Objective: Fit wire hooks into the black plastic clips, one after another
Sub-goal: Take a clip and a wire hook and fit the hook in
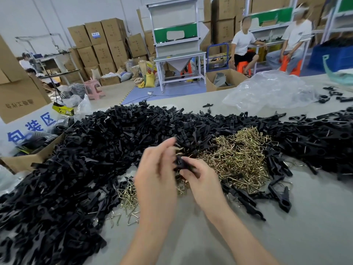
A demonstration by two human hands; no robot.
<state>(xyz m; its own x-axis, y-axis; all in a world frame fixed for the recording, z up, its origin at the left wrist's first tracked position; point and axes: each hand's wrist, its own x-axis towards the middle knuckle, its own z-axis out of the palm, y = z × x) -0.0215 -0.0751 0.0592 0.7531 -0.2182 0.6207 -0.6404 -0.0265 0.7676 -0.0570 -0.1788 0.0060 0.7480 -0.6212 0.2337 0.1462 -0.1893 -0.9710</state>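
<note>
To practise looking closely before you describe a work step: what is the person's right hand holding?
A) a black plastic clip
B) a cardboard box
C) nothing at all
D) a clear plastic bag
A: the right hand pinches a black clip between thumb and fingers, next to the heap of wire hooks.

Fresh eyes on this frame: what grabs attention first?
The huge heap of black clips sprawls over the left and back of the table, wrapping a brass-coloured pile of wire hooks right of centre. In the middle, the right hand grips one black clip, with the blurred left hand close beside it. A crumpled clear plastic bag lies at the far right.
</note>
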